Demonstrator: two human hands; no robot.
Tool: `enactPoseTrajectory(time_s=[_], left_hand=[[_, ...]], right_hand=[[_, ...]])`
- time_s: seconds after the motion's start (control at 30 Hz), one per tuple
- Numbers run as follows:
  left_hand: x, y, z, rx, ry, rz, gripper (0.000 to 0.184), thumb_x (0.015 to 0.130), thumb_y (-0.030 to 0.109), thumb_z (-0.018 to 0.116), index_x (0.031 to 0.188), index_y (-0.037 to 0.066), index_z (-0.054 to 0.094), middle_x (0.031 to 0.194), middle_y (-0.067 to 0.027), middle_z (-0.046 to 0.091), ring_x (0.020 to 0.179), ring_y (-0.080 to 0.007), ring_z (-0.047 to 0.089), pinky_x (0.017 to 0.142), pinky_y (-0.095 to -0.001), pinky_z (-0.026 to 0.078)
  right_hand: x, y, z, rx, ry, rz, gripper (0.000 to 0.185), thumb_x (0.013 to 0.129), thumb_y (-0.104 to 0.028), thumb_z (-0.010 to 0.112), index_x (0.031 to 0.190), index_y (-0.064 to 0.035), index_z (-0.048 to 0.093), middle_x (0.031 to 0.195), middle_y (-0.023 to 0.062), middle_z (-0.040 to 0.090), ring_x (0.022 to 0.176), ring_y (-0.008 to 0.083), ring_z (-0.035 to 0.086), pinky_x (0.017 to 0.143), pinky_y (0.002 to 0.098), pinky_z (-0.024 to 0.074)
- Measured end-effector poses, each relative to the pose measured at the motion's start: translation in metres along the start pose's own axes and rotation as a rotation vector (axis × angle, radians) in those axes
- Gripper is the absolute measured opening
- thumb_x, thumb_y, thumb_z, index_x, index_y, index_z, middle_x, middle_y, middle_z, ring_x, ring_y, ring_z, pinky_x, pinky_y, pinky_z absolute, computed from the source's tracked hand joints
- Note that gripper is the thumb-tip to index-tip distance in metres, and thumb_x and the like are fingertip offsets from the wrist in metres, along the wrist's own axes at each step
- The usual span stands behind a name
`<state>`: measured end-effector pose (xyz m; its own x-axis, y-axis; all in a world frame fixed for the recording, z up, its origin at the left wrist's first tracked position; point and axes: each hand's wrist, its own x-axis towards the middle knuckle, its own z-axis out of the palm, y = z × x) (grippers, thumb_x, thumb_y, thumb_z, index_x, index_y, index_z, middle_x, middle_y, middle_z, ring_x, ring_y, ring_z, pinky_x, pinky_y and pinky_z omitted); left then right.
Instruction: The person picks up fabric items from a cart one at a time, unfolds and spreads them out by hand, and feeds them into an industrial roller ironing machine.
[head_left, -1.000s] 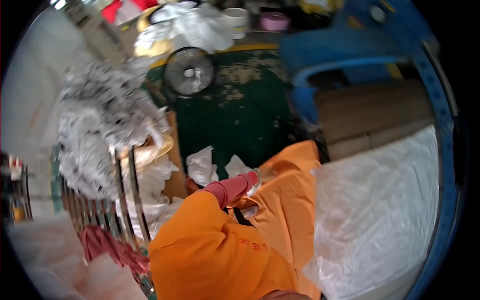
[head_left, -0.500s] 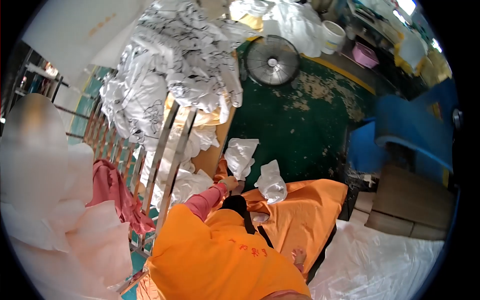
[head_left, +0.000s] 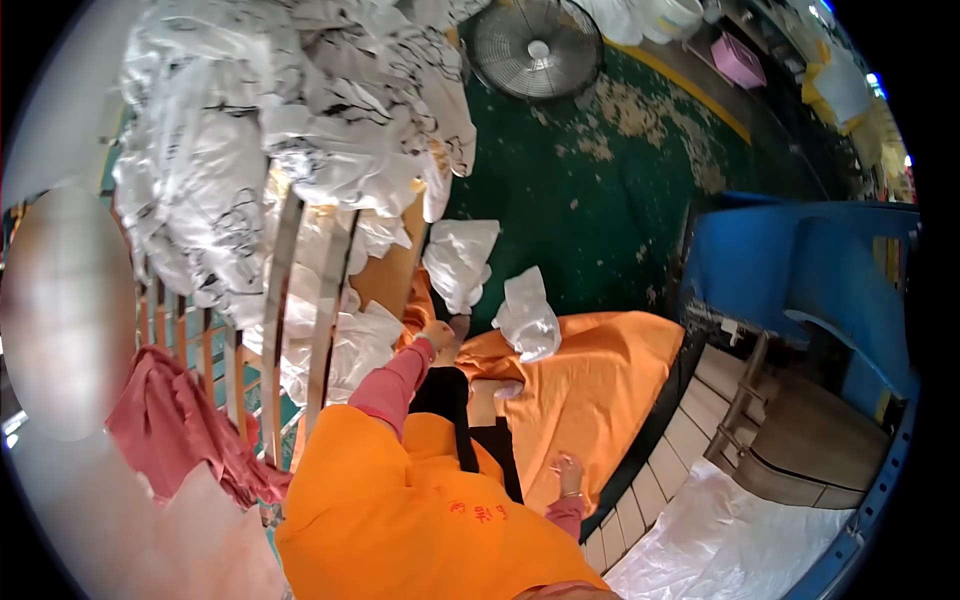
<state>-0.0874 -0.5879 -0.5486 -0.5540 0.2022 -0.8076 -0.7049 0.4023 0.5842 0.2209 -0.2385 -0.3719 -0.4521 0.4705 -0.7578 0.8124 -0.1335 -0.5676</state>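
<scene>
My left hand (head_left: pixel 437 336), at the end of a pink sleeve, hangs beside my leg near the metal rails. Its fingers are too small and partly hidden to show whether they hold anything. My right hand (head_left: pixel 569 473) is above the spread orange cloth (head_left: pixel 600 375), fingers apart and nothing in them. Two crumpled white cloth pieces, a left one (head_left: pixel 461 262) and a right one (head_left: pixel 528 315), lie in front of my feet, the right one partly on the orange cloth. I wear an orange top with red lettering.
A metal-railed rack (head_left: pixel 280 320) stands at left, heaped with white black-patterned fabric (head_left: pixel 300 110). Pink cloth (head_left: pixel 185 420) hangs over its rails. A floor fan (head_left: pixel 537 48) stands ahead on the green floor. Blue machinery (head_left: pixel 760 265) and white sheeting (head_left: pixel 735 540) are at right.
The view has shifted, bringing the blue machinery and tiled edge more into sight. My right hand has come forward over the orange cloth. The white pieces still lie by my feet.
</scene>
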Motion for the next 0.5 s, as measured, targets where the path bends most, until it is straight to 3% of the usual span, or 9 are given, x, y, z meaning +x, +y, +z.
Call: enactPoseTrajectory(time_s=[0.1,0.2,0.23,0.33,0.43,0.47,0.5], left_hand=[[0.059,-0.019,-0.009,0.041,-0.046,-0.02,0.021,0.081,0.016,0.054,0.088,0.001,0.065,0.072,-0.012,0.064,0.062,-0.0246,0.063,0.057,-0.036,0.051],[0.1,-0.024,-0.016,0.383,0.051,0.308,0.022,0.077,0.02,0.057,0.086,0.004,0.068,0.078,-0.0164,0.066,0.072,-0.0306,0.065,0.07,-0.038,0.051],[0.1,-0.013,-0.018,0.276,0.129,0.198,0.022,0.076,0.022,0.059,0.086,0.006,0.069,0.077,-0.0158,0.066,0.075,-0.0308,0.065,0.072,-0.0378,0.052],[0.137,-0.009,-0.027,0.331,-0.046,0.065,0.027,0.072,0.027,0.064,0.094,0.012,0.07,0.099,-0.018,0.064,0.093,-0.0317,0.061,0.083,-0.0366,0.049],[0.172,-0.019,-0.014,0.621,-0.012,0.014,0.038,0.069,0.031,0.068,0.104,0.019,0.067,0.127,-0.0205,0.048,0.111,-0.0359,0.051,0.094,-0.0375,0.043],[0.189,-0.023,-0.012,0.617,-0.093,-0.025,0.047,0.068,0.032,0.069,0.113,0.026,0.062,0.145,-0.0208,0.022,0.128,-0.0396,0.031,0.101,-0.0428,0.035],[0.197,-0.027,-0.004,0.674,-0.067,-0.021,0.049,0.067,0.033,0.069,0.115,0.028,0.061,0.146,-0.0204,0.02,0.13,-0.0385,0.027,0.102,-0.0451,0.033]], right_hand=[[-0.029,0.006,0.041,-0.016,-0.108,0.008,0.024,0.086,-0.013,0.052,0.106,-0.0004,0.058,0.077,0.0074,0.063,0.07,0.0156,0.063,0.059,0.0235,0.0469],[-0.05,0.023,0.064,-0.125,-0.196,0.103,0.026,0.086,-0.014,0.052,0.108,-0.0008,0.058,0.079,0.0067,0.064,0.07,0.0144,0.063,0.061,0.0243,0.046],[-0.057,0.023,0.069,-0.175,-0.227,0.126,0.027,0.086,-0.014,0.053,0.109,-0.0006,0.057,0.081,0.0071,0.065,0.071,0.0146,0.063,0.06,0.0242,0.0456],[-0.056,0.029,0.079,-0.172,-0.214,0.282,0.028,0.087,-0.016,0.054,0.109,0.0002,0.057,0.084,0.0078,0.065,0.072,0.0148,0.063,0.062,0.0241,0.0469],[-0.039,0.022,0.087,-0.017,-0.115,0.403,0.028,0.088,-0.016,0.055,0.11,0.0009,0.056,0.085,0.0081,0.064,0.073,0.0147,0.063,0.064,0.0234,0.0482],[-0.029,0.016,0.093,-0.004,-0.101,0.389,0.027,0.088,-0.015,0.054,0.11,0.0008,0.056,0.085,0.0074,0.064,0.075,0.0139,0.062,0.065,0.0227,0.049],[-0.021,0.019,0.095,-0.023,-0.105,0.393,0.027,0.089,-0.014,0.054,0.11,0.0008,0.056,0.085,0.0072,0.064,0.076,0.0135,0.062,0.066,0.0226,0.0489]])
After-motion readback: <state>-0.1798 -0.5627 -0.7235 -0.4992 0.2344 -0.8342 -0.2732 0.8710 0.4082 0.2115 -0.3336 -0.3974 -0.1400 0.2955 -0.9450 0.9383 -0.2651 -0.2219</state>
